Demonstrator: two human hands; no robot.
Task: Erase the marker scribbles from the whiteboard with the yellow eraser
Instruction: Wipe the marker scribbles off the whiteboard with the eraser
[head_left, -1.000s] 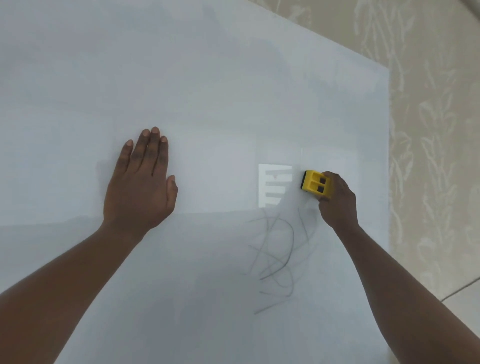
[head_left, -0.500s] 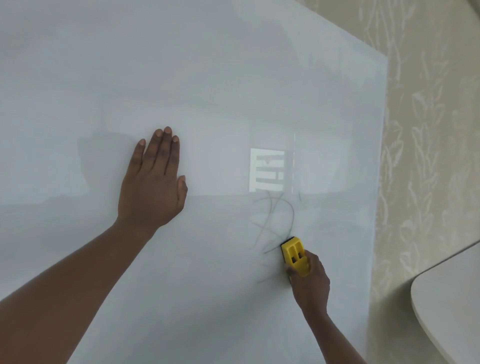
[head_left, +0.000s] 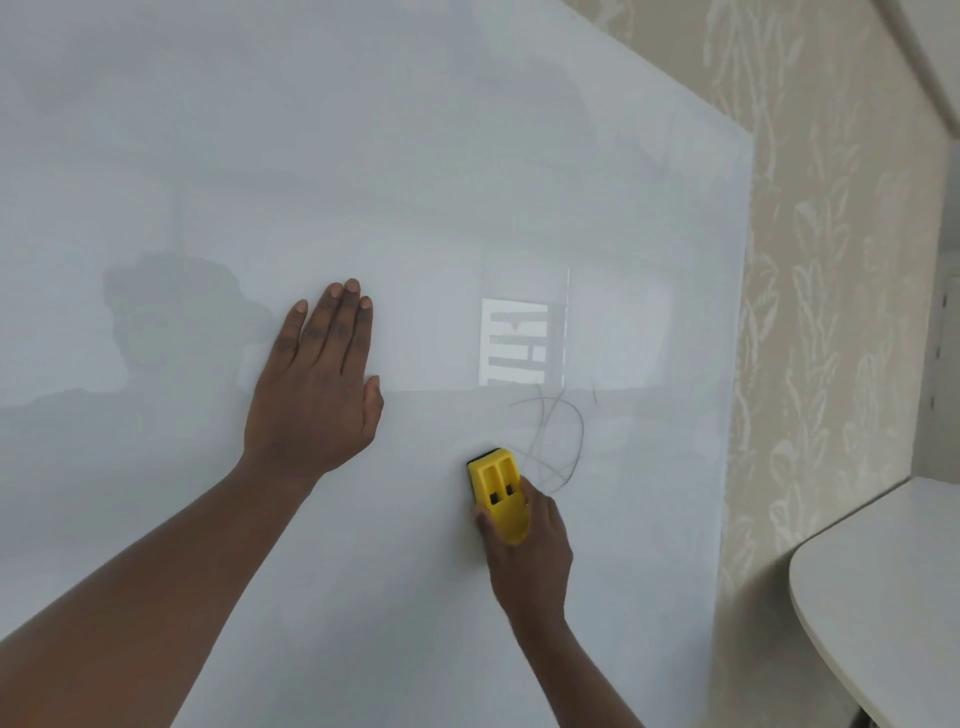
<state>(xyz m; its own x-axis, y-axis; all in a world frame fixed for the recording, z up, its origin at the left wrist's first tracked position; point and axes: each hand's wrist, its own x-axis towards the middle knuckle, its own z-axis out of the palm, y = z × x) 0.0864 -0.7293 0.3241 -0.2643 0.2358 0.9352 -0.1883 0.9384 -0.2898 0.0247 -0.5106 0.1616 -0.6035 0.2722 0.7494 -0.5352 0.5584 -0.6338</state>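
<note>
Glossy and pale, the whiteboard (head_left: 363, 156) is filling almost the whole view, and we are looking forward and slightly down along our two bare arms. At the left, the board is mirroring a dim reflection of the room. Moving rightward, we are resting our left hand (head_left: 317, 395) flat against the board, its fingers (head_left: 340, 322) lying straight and close together, holding nothing, with the thumb tucked alongside. Further right, a bright reflected window patch (head_left: 514, 343) is shining on the board. Just below it, thin grey marker scribbles (head_left: 558, 436) are looping across the surface, not yet wiped away. At their lower left edge, touching the nearest loops, we are pressing the yellow eraser (head_left: 496, 488) flat to the board. Our right hand (head_left: 524, 551) is gripping its lower end, thumb on one side and fingers wrapped around the other. It is looking like a light, rigid plastic block with a dark felt pad underneath; we are judging it should glide easily on the slick board, and holding it by the two long sides should keep the pad flat. At the far right, patterned wallpaper (head_left: 831, 312) is covering the wall, and a rounded pale desk (head_left: 883, 597) is edging into the corner.
</note>
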